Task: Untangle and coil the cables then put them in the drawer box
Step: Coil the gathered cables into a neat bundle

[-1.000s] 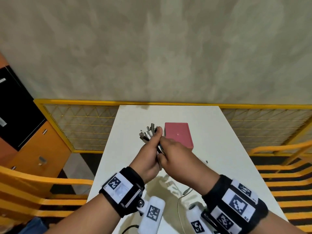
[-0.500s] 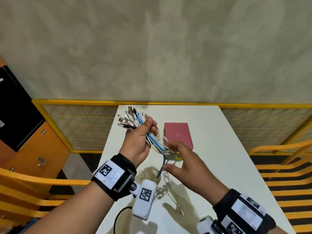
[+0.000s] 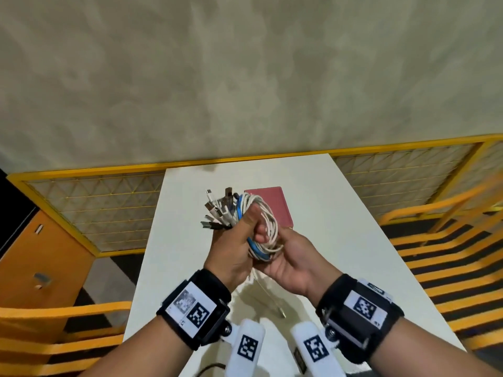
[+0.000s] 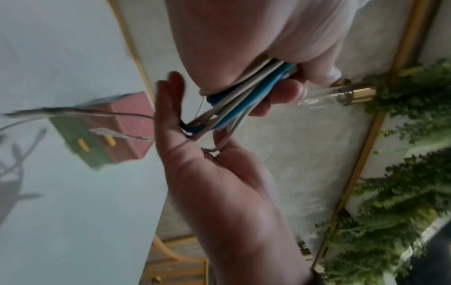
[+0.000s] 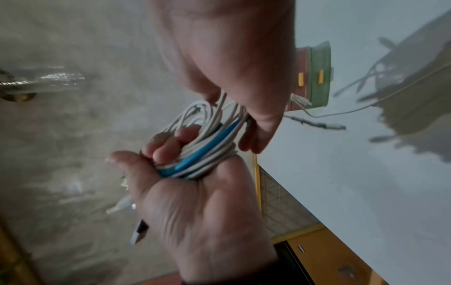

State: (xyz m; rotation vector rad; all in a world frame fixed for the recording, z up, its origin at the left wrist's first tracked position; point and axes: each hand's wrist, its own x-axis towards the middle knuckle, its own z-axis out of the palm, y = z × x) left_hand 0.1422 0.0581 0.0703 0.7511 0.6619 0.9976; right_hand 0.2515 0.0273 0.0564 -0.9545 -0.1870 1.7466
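Several white and blue cables [image 3: 268,213], loose moments ago, are now coiled above the white table's [image 3: 340,254] middle, left hand [image 3: 234,240] gripping them with curled fingers, right hand [image 3: 294,259] pinching the loop, almost ready for the pink drawer box [image 3: 273,198].

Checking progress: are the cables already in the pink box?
No, the left hand and right hand hold the coiled cables above the table.

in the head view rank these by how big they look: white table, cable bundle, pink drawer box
1. white table
2. cable bundle, held nearer the camera, so its lead is unsure
3. pink drawer box, partly hidden behind it
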